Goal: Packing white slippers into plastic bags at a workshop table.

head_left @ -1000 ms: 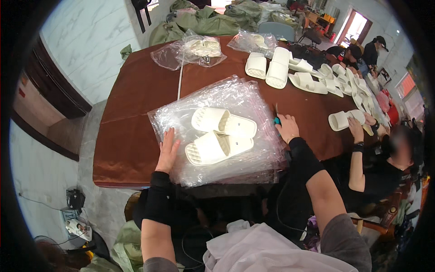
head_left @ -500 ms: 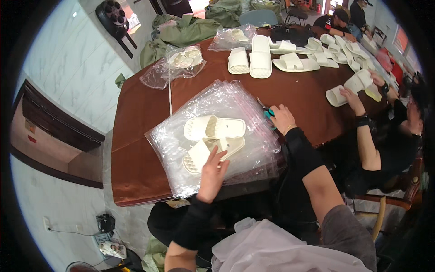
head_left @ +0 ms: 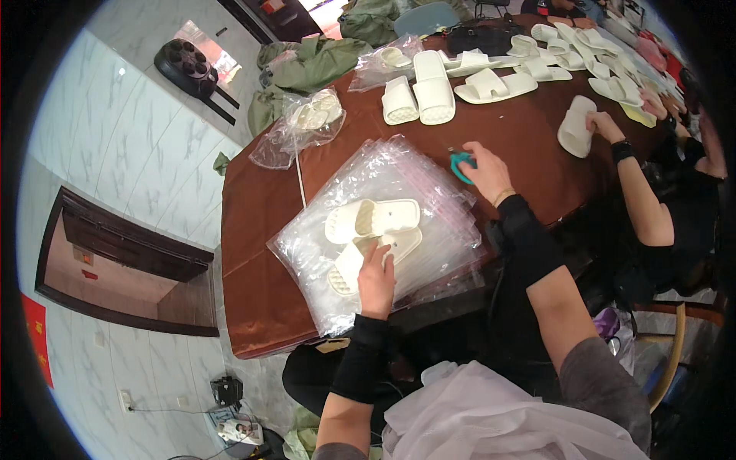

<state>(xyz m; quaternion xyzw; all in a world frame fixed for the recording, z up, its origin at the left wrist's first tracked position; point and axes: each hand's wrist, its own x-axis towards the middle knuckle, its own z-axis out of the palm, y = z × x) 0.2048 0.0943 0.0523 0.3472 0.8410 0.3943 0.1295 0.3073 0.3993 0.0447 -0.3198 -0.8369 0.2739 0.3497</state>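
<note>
A pair of cream slippers lies on a stack of clear plastic bags (head_left: 307, 253) in front of me. The farther slipper (head_left: 395, 216) lies beside the nearer slipper (head_left: 349, 264), which is partly covered by my hand. My left hand (head_left: 376, 282) rests its outstretched, slightly parted fingers on the nearer slipper by its strap. Right of the stack, my right hand (head_left: 489, 172) has its fingers at the teal handles of a pair of scissors (head_left: 462, 166). Its fingertips partly hide the scissors, and the blades barely show.
More cream slippers (head_left: 435, 92) stand and lie across the far side of the brown-covered table (head_left: 257, 307). Bagged slippers (head_left: 314, 115) lie at the far left. On the right, a co-worker's hand (head_left: 606, 126) holds a slipper (head_left: 575, 129). A white strip (head_left: 300, 180) runs along the table.
My right hand and the scissors have shifted away from me, off the bag stack's right edge. My left hand stays at the nearer slipper. The co-worker has moved a slipper. The view has turned.
</note>
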